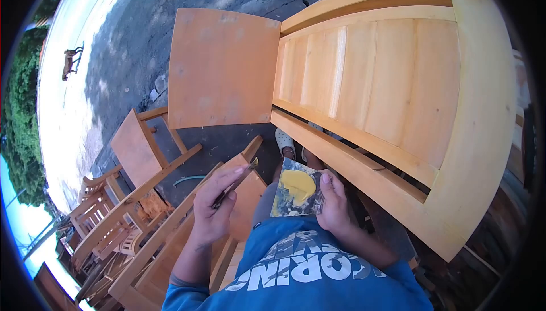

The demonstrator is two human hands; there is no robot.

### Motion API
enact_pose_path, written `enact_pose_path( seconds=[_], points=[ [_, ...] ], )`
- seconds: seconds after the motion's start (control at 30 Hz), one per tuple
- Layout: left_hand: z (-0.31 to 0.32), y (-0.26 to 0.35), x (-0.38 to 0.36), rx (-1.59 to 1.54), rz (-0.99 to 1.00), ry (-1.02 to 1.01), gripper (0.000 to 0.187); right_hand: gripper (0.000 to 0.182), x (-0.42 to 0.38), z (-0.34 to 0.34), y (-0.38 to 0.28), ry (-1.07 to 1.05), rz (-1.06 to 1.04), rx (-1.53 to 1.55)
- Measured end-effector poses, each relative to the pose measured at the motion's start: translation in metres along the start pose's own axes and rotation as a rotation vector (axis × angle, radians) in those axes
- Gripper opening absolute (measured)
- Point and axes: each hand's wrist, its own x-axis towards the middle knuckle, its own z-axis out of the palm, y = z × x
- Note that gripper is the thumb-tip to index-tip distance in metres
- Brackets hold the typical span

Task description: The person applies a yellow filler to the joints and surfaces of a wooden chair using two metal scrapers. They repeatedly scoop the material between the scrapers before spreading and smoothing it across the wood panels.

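Observation:
My left hand (215, 197) is closed around a thin putty knife (234, 183), whose tip carries a dab of yellow putty. My right hand (334, 200) grips the edge of a small stained board (282, 206), thumb on top. A thick patch of yellow putty (299, 184) lies on that board. The knife is apart from the board, up and to its left. Just beyond my hands stands a large light wooden panelled piece (392, 77), with a flat brownish wooden panel (222, 69) joined at its left end.
Unfinished wooden furniture frames (165, 225) crowd the left, with a chair-like piece (139, 146) behind them. A green strip (190, 178) lies on the dark ground. A dog (71, 62) is on the bright road at far left. Pieces of wood (500, 220) lie at right.

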Motion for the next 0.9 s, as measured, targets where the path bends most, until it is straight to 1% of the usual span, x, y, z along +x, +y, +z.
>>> enact_pose_path(
  seconds=[0.1, 0.17, 0.2, 0.23, 0.27, 0.3, 0.33, 0.37, 0.4, 0.43, 0.47, 0.5, 0.57, 0.6, 0.63, 0.7, 0.8, 0.9],
  points=[
    [0.015, 0.008, -0.020, 0.163, 0.286, 0.040, 0.048, 0.029, 0.006, 0.034, -0.009, 0.049, 0.012, 0.107],
    [0.027, 0.003, -0.029, 0.261, 0.447, 0.078, 0.051, 0.029, 0.007, 0.050, -0.014, 0.031, -0.007, 0.106],
    [0.032, -0.007, -0.030, 0.320, 0.476, 0.047, 0.056, 0.029, 0.007, 0.059, -0.018, 0.034, -0.005, 0.100],
    [0.031, -0.021, -0.033, 0.342, 0.439, 0.048, 0.057, 0.030, 0.006, 0.065, -0.020, 0.038, -0.002, 0.091],
    [0.028, -0.035, -0.035, 0.363, 0.399, 0.047, 0.059, 0.030, 0.007, 0.054, -0.021, -0.044, -0.048, -0.060],
    [0.023, -0.044, -0.035, 0.382, 0.367, 0.042, 0.060, 0.030, 0.005, 0.051, -0.023, -0.045, -0.070, -0.064],
    [0.010, -0.047, -0.036, 0.599, 0.275, -0.129, 0.062, 0.030, 0.004, 0.049, -0.027, -0.046, -0.098, -0.070],
    [0.003, -0.045, -0.035, 0.609, 0.292, -0.118, 0.062, 0.030, 0.003, 0.048, -0.030, -0.045, -0.122, -0.079],
    [-0.004, -0.033, -0.034, 0.616, 0.302, -0.110, 0.062, 0.030, 0.001, 0.049, -0.032, 0.001, -0.184, -0.174],
    [-0.010, -0.021, -0.031, 0.625, 0.315, -0.107, 0.062, 0.030, 0.001, 0.044, -0.031, 0.000, -0.243, -0.297],
    [-0.016, 0.000, -0.024, 0.659, 0.360, -0.115, 0.056, 0.030, 0.000, 0.037, -0.030, -0.002, -0.294, -0.420],
    [-0.020, 0.017, -0.020, 0.722, 0.374, -0.164, 0.054, 0.030, 0.000, 0.034, -0.029, -0.011, -0.346, -0.543],
    [-0.021, 0.043, -0.011, 0.858, 0.404, -0.253, 0.049, 0.031, -0.007, 0.044, -0.032, -0.009, -0.397, -0.644],
    [-0.015, 0.050, -0.008, 0.897, 0.381, -0.239, 0.049, 0.031, -0.009, 0.049, -0.032, -0.008, -0.419, -0.693],
    [-0.012, 0.050, -0.008, 0.906, 0.358, -0.281, 0.050, 0.031, -0.007, 0.049, -0.030, 0.000, -0.438, -0.692],
    [-0.007, 0.049, -0.009, 0.916, 0.317, -0.379, 0.051, 0.032, -0.007, 0.046, -0.027, 0.034, -0.474, -0.688],
    [-0.015, 0.042, -0.009, 0.618, 0.188, -0.419, 0.050, 0.032, -0.006, 0.039, -0.028, 0.080, -0.494, -0.679],
    [-0.013, 0.042, -0.002, 0.507, 0.230, -0.276, 0.049, 0.032, -0.006, 0.037, -0.030, 0.096, -0.469, -0.647]
  ],
)
